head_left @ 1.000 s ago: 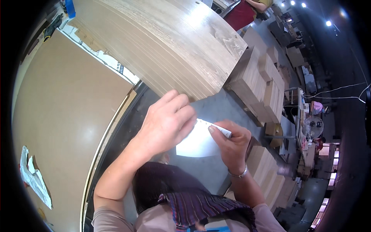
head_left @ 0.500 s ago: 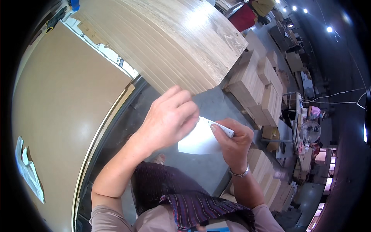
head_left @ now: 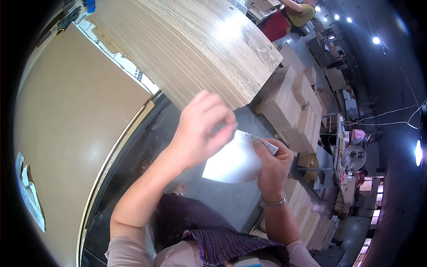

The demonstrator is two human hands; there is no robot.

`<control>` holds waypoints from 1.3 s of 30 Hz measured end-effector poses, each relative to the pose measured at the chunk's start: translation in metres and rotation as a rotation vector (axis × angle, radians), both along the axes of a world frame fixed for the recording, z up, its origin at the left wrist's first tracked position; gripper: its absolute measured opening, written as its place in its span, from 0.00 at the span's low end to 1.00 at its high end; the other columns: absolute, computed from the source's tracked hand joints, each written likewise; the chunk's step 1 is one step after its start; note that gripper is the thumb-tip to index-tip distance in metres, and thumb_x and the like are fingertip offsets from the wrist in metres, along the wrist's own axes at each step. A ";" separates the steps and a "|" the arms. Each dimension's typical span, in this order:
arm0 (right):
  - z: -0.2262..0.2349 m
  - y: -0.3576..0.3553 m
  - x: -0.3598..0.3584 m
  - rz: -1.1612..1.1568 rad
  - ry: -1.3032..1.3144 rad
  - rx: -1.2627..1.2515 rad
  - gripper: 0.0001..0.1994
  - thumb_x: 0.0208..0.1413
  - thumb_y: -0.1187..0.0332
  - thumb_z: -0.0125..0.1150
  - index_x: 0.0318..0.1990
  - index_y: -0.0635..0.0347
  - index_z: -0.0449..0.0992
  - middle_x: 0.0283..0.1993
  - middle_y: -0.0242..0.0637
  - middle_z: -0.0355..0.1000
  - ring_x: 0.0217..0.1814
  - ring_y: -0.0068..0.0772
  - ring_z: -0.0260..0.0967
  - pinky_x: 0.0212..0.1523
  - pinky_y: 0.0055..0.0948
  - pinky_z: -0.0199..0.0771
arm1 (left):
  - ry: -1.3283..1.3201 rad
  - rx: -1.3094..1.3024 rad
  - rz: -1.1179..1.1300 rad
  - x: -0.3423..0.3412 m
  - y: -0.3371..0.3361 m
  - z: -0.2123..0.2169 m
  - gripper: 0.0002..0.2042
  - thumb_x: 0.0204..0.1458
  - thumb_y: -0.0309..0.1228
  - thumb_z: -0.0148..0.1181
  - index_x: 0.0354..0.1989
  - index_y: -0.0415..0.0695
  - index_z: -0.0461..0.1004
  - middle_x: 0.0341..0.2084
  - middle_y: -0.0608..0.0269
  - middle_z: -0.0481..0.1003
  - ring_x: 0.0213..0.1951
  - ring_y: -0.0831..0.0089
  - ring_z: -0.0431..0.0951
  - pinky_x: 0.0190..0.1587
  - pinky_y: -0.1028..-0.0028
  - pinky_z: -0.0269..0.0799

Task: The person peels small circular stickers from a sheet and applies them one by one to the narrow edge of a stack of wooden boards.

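A white glossy sheet (head_left: 231, 161) with small dark marks along its folded or curled upper edge hangs over the floor in front of me. My right hand (head_left: 272, 164) grips its right end, thumb on top and fingers underneath. Just off the sheet's upper left corner is my left hand (head_left: 205, 127), its thumb and forefinger curled together in a pinch and slightly blurred. Whether something small sits between those fingertips I cannot make out.
A tall stack of wood-grain boards (head_left: 209, 58) stands ahead. To the left is a large brown panel (head_left: 75, 107) with crumpled white plastic (head_left: 32, 196) on it. More board stacks (head_left: 289, 104) rise on the right. Another person (head_left: 299, 15) works at the far top right.
My left hand has lifted slightly up and right, away from the sheet's corner. More of the sheet shows now. My right hand still holds it. The far person has come further into view.
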State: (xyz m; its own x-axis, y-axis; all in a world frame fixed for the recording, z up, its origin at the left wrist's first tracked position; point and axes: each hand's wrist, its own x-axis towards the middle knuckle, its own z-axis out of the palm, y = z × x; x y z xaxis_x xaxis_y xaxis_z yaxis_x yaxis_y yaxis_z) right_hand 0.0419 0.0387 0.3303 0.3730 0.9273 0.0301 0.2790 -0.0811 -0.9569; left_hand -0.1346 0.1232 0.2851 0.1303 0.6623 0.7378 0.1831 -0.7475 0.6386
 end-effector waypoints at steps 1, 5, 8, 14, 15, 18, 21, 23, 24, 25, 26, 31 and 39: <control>0.001 0.000 0.001 0.004 0.003 0.012 0.05 0.53 0.75 0.66 0.33 0.70 0.80 0.26 0.26 0.73 0.26 0.13 0.66 0.26 0.16 0.64 | -0.130 -0.059 0.020 0.003 0.003 -0.001 0.06 0.38 0.21 0.63 0.24 0.40 0.72 0.25 0.63 0.69 0.30 0.67 0.68 0.33 0.72 0.65; -0.001 -0.003 0.006 -0.003 -0.022 0.014 0.05 0.53 0.74 0.66 0.33 0.70 0.80 0.25 0.26 0.73 0.26 0.13 0.65 0.26 0.16 0.63 | -0.227 -0.146 0.051 0.017 0.008 -0.002 0.05 0.40 0.21 0.63 0.26 0.40 0.74 0.25 0.64 0.70 0.31 0.70 0.68 0.34 0.73 0.64; -0.005 -0.006 0.009 -0.017 -0.003 0.003 0.05 0.53 0.75 0.65 0.32 0.70 0.80 0.25 0.26 0.73 0.25 0.13 0.65 0.26 0.16 0.63 | -0.309 -0.147 0.087 0.025 0.010 -0.001 0.06 0.39 0.20 0.63 0.25 0.42 0.73 0.24 0.62 0.69 0.31 0.64 0.67 0.33 0.69 0.65; -0.007 -0.010 0.014 -0.001 0.001 0.000 0.05 0.53 0.75 0.66 0.32 0.69 0.81 0.25 0.26 0.73 0.26 0.13 0.65 0.27 0.16 0.63 | -0.292 -0.185 0.150 0.027 0.015 -0.002 0.05 0.40 0.20 0.63 0.26 0.42 0.74 0.24 0.62 0.68 0.32 0.64 0.68 0.34 0.69 0.65; -0.007 -0.010 0.015 -0.001 0.001 -0.001 0.05 0.53 0.75 0.66 0.32 0.69 0.81 0.25 0.26 0.73 0.26 0.13 0.65 0.27 0.16 0.63 | -0.282 -0.192 0.157 0.028 0.015 -0.002 0.05 0.40 0.20 0.63 0.26 0.42 0.74 0.24 0.62 0.69 0.32 0.64 0.68 0.34 0.69 0.66; -0.010 -0.010 0.016 0.000 0.008 0.002 0.05 0.53 0.75 0.66 0.33 0.69 0.81 0.25 0.26 0.73 0.26 0.13 0.66 0.27 0.16 0.63 | -0.271 -0.214 0.176 0.027 0.014 0.000 0.05 0.41 0.21 0.65 0.25 0.40 0.75 0.24 0.62 0.70 0.30 0.68 0.69 0.34 0.71 0.66; -0.008 -0.010 0.014 0.021 0.003 0.017 0.05 0.53 0.75 0.66 0.33 0.69 0.81 0.26 0.26 0.74 0.26 0.13 0.66 0.27 0.15 0.63 | -0.277 -0.266 0.185 0.026 0.015 0.001 0.07 0.42 0.21 0.68 0.25 0.39 0.74 0.23 0.64 0.70 0.28 0.74 0.71 0.33 0.75 0.67; -0.008 -0.009 0.014 0.030 0.021 0.001 0.04 0.53 0.75 0.66 0.33 0.68 0.81 0.26 0.26 0.74 0.26 0.13 0.66 0.27 0.15 0.63 | -0.278 -0.307 0.185 0.025 0.016 0.000 0.08 0.42 0.21 0.69 0.25 0.38 0.73 0.23 0.64 0.70 0.28 0.75 0.71 0.32 0.76 0.68; -0.008 -0.009 0.014 0.031 0.021 0.001 0.04 0.53 0.75 0.66 0.33 0.68 0.81 0.26 0.26 0.74 0.26 0.13 0.66 0.27 0.15 0.63 | -0.305 -0.367 0.176 0.024 0.017 0.001 0.08 0.42 0.21 0.69 0.26 0.38 0.73 0.23 0.65 0.70 0.28 0.77 0.72 0.32 0.77 0.69; -0.008 -0.009 0.013 0.032 0.012 -0.002 0.04 0.53 0.75 0.66 0.33 0.68 0.81 0.26 0.26 0.74 0.26 0.13 0.66 0.27 0.15 0.63 | -0.333 -0.427 0.167 0.024 0.019 0.002 0.09 0.42 0.20 0.70 0.27 0.37 0.72 0.24 0.66 0.70 0.28 0.79 0.72 0.31 0.78 0.70; -0.007 -0.009 0.012 0.034 0.002 -0.004 0.04 0.52 0.75 0.65 0.33 0.68 0.81 0.26 0.26 0.74 0.26 0.13 0.66 0.27 0.15 0.63 | -0.334 -0.426 0.168 0.023 0.020 0.002 0.09 0.42 0.20 0.70 0.27 0.37 0.72 0.24 0.66 0.70 0.28 0.79 0.72 0.31 0.78 0.70; -0.007 -0.008 0.009 0.035 -0.016 -0.005 0.04 0.52 0.76 0.65 0.32 0.68 0.81 0.26 0.26 0.73 0.26 0.13 0.65 0.27 0.15 0.63 | -0.409 -0.545 0.088 0.019 0.019 0.006 0.10 0.42 0.21 0.70 0.27 0.37 0.72 0.24 0.68 0.69 0.29 0.80 0.72 0.32 0.79 0.69; -0.002 -0.003 0.007 0.030 -0.100 0.056 0.02 0.52 0.78 0.65 0.31 0.68 0.80 0.24 0.24 0.72 0.26 0.11 0.63 0.26 0.14 0.61 | -0.195 -0.356 -0.080 0.002 -0.012 0.005 0.08 0.36 0.20 0.70 0.26 0.39 0.77 0.24 0.64 0.71 0.29 0.71 0.71 0.35 0.73 0.67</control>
